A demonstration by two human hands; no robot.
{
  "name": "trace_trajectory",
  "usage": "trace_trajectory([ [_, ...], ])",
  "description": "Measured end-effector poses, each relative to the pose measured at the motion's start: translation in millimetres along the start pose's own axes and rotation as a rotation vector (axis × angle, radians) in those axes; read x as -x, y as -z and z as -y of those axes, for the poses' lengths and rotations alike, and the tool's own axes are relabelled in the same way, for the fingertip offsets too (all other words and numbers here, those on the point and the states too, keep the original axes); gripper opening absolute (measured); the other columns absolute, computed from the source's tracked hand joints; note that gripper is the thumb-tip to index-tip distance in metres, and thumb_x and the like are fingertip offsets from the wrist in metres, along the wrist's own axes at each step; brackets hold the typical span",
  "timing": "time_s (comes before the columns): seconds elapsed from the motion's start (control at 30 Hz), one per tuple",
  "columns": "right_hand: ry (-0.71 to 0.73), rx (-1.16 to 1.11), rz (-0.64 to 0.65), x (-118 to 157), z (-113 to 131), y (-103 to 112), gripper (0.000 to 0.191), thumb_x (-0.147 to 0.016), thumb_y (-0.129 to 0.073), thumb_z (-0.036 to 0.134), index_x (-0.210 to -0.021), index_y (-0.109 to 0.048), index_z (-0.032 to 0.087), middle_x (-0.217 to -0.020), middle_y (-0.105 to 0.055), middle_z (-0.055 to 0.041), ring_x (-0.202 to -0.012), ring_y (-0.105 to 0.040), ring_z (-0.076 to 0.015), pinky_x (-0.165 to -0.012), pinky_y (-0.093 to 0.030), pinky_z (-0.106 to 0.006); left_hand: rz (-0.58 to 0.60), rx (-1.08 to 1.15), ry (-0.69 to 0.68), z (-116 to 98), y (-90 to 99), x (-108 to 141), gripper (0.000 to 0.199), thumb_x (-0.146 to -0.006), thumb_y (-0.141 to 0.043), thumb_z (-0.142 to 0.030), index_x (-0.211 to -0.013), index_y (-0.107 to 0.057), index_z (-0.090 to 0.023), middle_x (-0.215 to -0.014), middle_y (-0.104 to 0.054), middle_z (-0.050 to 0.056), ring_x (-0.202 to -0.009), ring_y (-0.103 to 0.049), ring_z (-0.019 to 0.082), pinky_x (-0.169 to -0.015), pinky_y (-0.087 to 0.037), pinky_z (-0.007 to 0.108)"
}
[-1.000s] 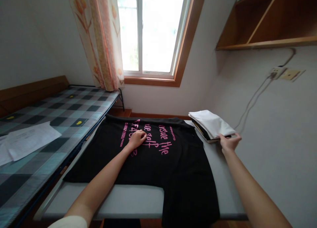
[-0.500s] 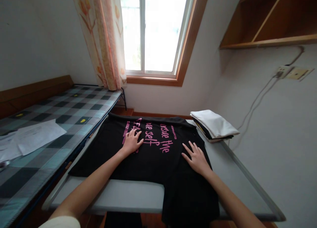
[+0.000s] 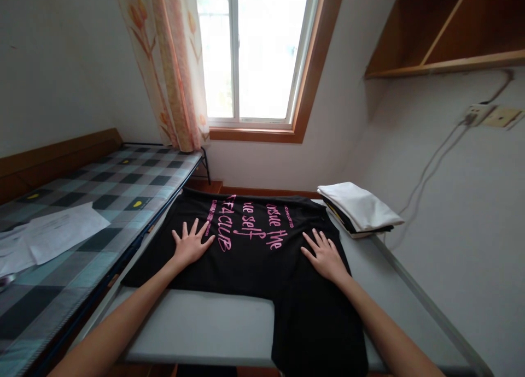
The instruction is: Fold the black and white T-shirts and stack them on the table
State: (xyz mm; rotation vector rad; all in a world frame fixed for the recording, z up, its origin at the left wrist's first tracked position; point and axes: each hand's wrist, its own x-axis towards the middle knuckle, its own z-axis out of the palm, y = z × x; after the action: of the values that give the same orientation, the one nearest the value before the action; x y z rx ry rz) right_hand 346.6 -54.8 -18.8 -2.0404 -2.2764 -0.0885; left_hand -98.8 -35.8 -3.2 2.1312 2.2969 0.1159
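A black T-shirt (image 3: 250,267) with pink lettering lies spread sideways over a white table (image 3: 213,325), one sleeve part reaching past the near edge. My left hand (image 3: 191,246) rests flat on the shirt, left of the lettering, with its fingers spread. On the right part of the shirt, right of the print, my right hand (image 3: 326,254) lies palm down, fingers apart. Neither hand grips the cloth. The shirt's far edge looks slightly rolled or folded near the wall side.
A folded stack of clothes, white on top (image 3: 359,205), sits at the table's back right. To the left is a bed with a checked cover (image 3: 110,202) and papers (image 3: 61,232). Ahead are a curtain (image 3: 176,65) and window; a wooden shelf (image 3: 443,65) hangs upper right.
My left hand has slid left across the shirt, off the lettering, and its fingers are spread wider. My right hand has stayed in nearly the same spot.
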Motion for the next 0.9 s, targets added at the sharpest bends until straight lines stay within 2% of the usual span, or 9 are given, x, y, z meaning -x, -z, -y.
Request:
trace_trajectory([
  [0.33, -0.066, -0.002, 0.051, -66, 2, 0, 0.063, -0.093, -0.027, 0.060, -0.149, -0.027, 0.032, -0.158, -0.019, -0.0048, -0.144, -0.015, -0.0264, -0.114, -0.018, -0.045, 0.006, 0.044, -0.013, -4, -2.1, -71, 0.070, -0.085, -0.026, -0.072, -0.146, -0.028, -0.039, -0.158, -0.019, 0.004, -0.141, -0.011, 0.045, -0.103, -0.009, 0.074],
  [0.47, -0.068, -0.018, 0.088, -90, 0, 1, 0.064, -0.092, -0.026, 0.061, -0.149, -0.025, 0.033, -0.158, -0.017, -0.0039, -0.144, -0.013, -0.0258, -0.114, -0.017, -0.045, 0.009, 0.065, 0.015, -6, -1.2, -88, 0.071, -0.084, -0.026, -0.073, -0.146, -0.028, -0.038, -0.158, -0.019, 0.003, -0.141, -0.011, 0.045, -0.104, -0.008, 0.073],
  [0.63, -0.060, -0.021, 0.078, -100, -3, -2, 0.063, -0.093, -0.027, 0.059, -0.149, -0.026, 0.032, -0.158, -0.018, -0.0048, -0.144, -0.014, -0.0262, -0.114, -0.017, -0.045, 0.005, 0.079, 0.023, -7, 1.5, -88, 0.070, -0.085, -0.025, -0.071, -0.147, -0.028, -0.038, -0.158, -0.019, 0.003, -0.141, -0.012, 0.044, -0.104, -0.008, 0.072],
  [0.9, -0.007, -0.015, 0.024, -81, -6, -6, 0.060, -0.094, -0.029, 0.056, -0.148, -0.031, 0.029, -0.156, -0.024, -0.0074, -0.143, -0.018, -0.0273, -0.113, -0.020, -0.047, -0.014, 0.036, 0.010, -4, 5.1, -66, 0.063, -0.090, -0.027, -0.062, -0.147, -0.028, -0.035, -0.157, -0.021, 0.004, -0.142, -0.015, 0.040, -0.106, -0.014, 0.069],
])
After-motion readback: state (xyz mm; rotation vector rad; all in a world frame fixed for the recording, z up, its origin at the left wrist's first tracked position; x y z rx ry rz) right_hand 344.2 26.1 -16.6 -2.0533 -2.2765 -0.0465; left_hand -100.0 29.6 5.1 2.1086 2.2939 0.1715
